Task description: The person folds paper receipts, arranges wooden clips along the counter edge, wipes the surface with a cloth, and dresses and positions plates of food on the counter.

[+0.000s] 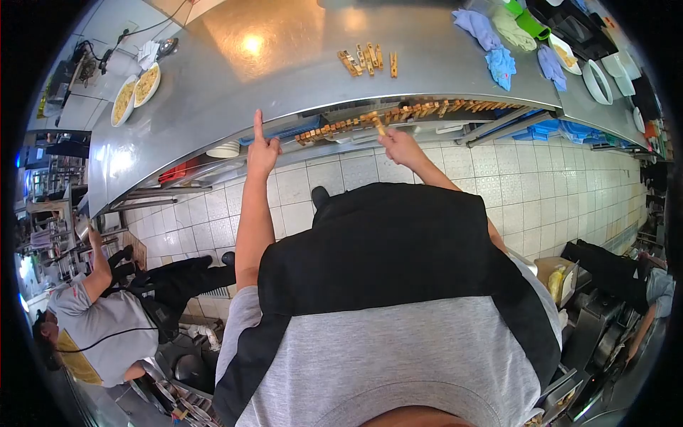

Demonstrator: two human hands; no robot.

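My right hand (402,148) is closed on a wooden clothespin (379,124), held just below the front edge of the steel counter (299,85). Beside it, a long row of wooden clothespins (334,130) hangs along the counter's underside, running to the right. My left hand (263,151) is at the counter's front edge with the index finger stretched out and the other fingers curled; nothing shows in it. Several loose clothespins (370,58) lie in a small group on the counter top, with one a little apart on the right.
Two plates of food (123,101) stand on the counter's left end. Crumpled blue cloths (501,67) and white dishes (597,82) are at the right. Blue bins (541,132) sit under the counter. One co-worker (107,324) is at the left, another (658,292) at the far right.
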